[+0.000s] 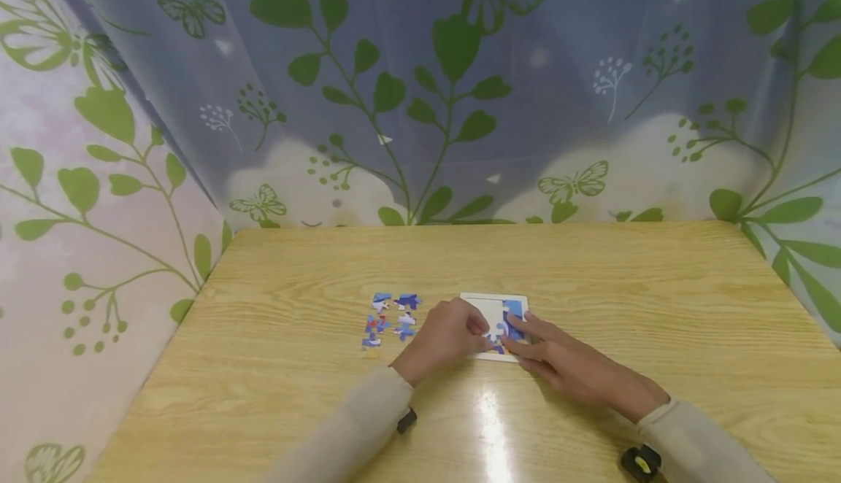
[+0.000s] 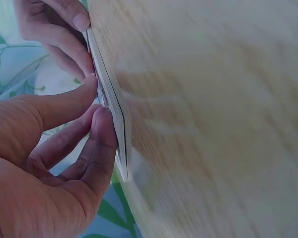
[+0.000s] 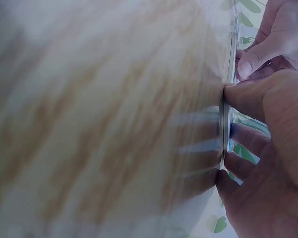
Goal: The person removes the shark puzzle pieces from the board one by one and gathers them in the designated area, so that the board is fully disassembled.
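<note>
The left hand (image 1: 453, 330) is bent over the tray (image 1: 482, 309), thumb and fingertips brought near each other at its lower part; whether a piece is pinched there I cannot tell, as the hand covers the spot in the head view and the left wrist view shows the tray only edge-on. The right hand (image 1: 571, 362) comes in low from the other side with its fingers spread, some lying over the tray's right part and hiding what is beneath; in the right wrist view the fingertips touch the tray's edge. The tray lies flat, about midway between the table's left and right edges, white-rimmed and bare white at its upper left corner. Blue pieces (image 1: 512, 309) fill its visible right side, and purple and orange bits (image 1: 497, 349) show along its bottom. Just left of the left hand, loose pieces (image 1: 407, 318) lie in two rough columns, blue and white with some red, the lowest left one yellowish; their pictures are too small to read. Pale sleeves (image 1: 358, 424) run off the bottom of the head view, where the near edge of the table (image 1: 296, 286) is also cut off. Beyond the far edge hangs a leaf-and-butterfly curtain (image 1: 558, 67).
</note>
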`<state>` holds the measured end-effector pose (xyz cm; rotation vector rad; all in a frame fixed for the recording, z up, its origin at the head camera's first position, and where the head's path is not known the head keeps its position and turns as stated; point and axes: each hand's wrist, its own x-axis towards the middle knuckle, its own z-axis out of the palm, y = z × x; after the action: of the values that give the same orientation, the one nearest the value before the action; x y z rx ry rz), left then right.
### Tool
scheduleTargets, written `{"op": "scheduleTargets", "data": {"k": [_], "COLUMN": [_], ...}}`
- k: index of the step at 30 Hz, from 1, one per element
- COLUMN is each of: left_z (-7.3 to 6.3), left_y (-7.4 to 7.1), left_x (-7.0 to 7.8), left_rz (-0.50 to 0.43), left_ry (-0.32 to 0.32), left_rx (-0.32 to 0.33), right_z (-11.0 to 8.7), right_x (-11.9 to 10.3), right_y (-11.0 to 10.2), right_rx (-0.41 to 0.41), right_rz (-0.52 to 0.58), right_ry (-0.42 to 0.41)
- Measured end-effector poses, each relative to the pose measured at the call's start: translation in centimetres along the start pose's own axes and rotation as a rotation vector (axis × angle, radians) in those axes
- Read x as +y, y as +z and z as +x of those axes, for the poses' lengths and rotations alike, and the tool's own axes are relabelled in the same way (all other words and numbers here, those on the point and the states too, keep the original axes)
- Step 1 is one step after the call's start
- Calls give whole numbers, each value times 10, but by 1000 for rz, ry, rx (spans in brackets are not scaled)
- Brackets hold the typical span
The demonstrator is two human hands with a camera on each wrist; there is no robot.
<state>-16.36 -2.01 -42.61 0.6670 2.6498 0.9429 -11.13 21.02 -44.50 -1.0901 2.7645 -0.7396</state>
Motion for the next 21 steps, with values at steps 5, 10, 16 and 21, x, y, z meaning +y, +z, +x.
{"op": "scheduleTargets", "data": {"k": [5, 10, 16, 21], "left_z": [0, 0, 0, 0], "left_y": [3, 3, 2, 2], "left_x": [2, 5, 5, 4], "left_rz": [7, -5, -13, -30], "left_ry": [11, -6, -42, -33], "left_rx": [4, 2, 4, -1], "right_z": [-1, -2, -1, -1], "right_x": [-1, -2, -2, -2], "right_y": [0, -1, -1, -1], "right_rx": [6, 1, -1, 0], "right_rz": [7, 18, 21, 16], "right_ry": [1, 10, 11, 6]}}
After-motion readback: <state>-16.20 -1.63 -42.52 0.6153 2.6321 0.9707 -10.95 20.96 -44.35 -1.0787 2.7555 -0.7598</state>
